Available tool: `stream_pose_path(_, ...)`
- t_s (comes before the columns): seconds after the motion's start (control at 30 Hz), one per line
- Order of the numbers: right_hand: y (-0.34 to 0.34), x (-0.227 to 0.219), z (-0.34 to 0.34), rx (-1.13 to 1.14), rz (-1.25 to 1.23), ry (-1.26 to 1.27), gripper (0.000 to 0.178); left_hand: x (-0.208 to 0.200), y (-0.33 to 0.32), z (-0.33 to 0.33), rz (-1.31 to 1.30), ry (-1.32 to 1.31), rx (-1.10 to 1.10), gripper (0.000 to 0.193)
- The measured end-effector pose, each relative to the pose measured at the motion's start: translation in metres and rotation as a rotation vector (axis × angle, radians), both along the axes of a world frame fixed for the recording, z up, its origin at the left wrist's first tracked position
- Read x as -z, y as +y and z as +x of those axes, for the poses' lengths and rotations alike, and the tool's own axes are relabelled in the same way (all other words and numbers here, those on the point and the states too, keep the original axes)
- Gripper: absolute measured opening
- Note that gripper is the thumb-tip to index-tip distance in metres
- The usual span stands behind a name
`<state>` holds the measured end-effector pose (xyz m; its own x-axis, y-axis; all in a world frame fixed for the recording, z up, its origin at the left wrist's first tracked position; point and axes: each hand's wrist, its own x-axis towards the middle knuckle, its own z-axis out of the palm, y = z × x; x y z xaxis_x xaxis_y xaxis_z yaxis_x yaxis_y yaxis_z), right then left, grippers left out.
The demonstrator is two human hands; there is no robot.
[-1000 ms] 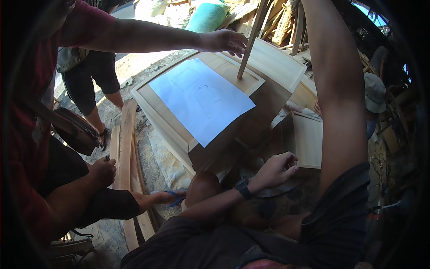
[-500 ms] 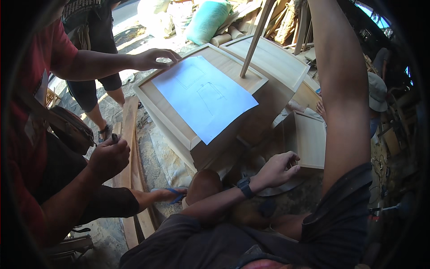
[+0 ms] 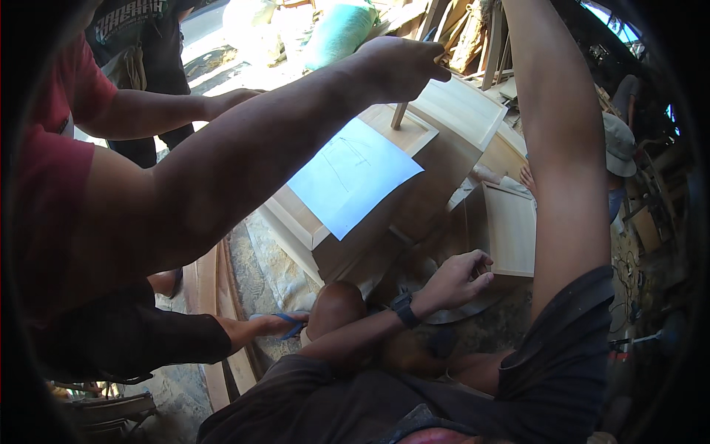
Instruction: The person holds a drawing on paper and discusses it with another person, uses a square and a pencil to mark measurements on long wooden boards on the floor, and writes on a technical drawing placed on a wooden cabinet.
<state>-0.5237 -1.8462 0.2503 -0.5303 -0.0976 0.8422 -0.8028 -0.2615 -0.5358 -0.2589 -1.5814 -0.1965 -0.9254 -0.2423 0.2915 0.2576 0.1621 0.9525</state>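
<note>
My left hand (image 3: pixel 457 280), with a dark watch (image 3: pixel 404 309) on its wrist, hangs with loosely curled fingers. Thumb and fingers are apart, and I see nothing between them. It is beside a pale wooden panel piece (image 3: pixel 510 237). My right arm (image 3: pixel 566 148) reaches up along the right side; its hand is beyond the top edge. Ahead, a white paper sheet (image 3: pixel 362 181) with line drawings lies on a framed wooden panel (image 3: pixel 299 226). A co-worker's arm (image 3: pixel 244 163) crosses over the sheet, hiding part of it. That co-worker's hand (image 3: pixel 403 70) is near an upright wooden stick (image 3: pixel 399 116).
Another framed panel (image 3: pixel 462 111) lies behind. Long planks (image 3: pixel 211 288) rest on the ground at left, near a foot in a blue sandal (image 3: pixel 285 324). A green sack (image 3: pixel 340 33) and scrap wood (image 3: pixel 470 44) are at the back. A person in a pale hat (image 3: pixel 620 144) is at right.
The co-worker's arm has swung from the lower left up across the sheet to beside the stick. My left hand and right arm have barely moved.
</note>
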Motion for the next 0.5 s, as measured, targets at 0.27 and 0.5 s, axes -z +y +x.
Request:
stream_pose_path(0.27, 0.007, 0.004, 0.018, 0.433, 0.119, 0.171, 0.047, 0.002, -0.002, -0.003, -0.106, 0.074, -0.076, 0.035)
stream_pose_path(0.5, 0.011, 0.007, 0.039, 0.383, 0.166, 0.275, 0.042, -0.006, -0.006, 0.002, -0.008, -0.028, -0.012, 0.031)
